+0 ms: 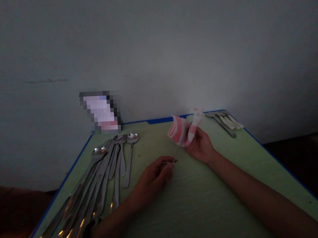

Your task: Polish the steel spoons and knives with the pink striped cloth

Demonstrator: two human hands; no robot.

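Observation:
My left hand point(158, 174) is closed, with finger and thumb pinching the handle end of a thin metal utensil point(176, 153). The utensil slants up and to the right, and its far end is hidden in a pink-and-white striped cloth point(178, 129). My right hand point(201, 147) grips this cloth, wrapped around the utensil's upper part. Whether a spoon's bowl or a fork's tines lie under the cloth cannot be seen. Both hands are above the middle of the green table point(206, 201).
Several metal spoons and other long-handled cutlery point(98, 179) lie in a pile on the left. At the back right are several more utensils point(225, 121), some with white handles. A blurred-out phone-like screen point(101, 111) leans against the grey wall point(155, 55) behind the table.

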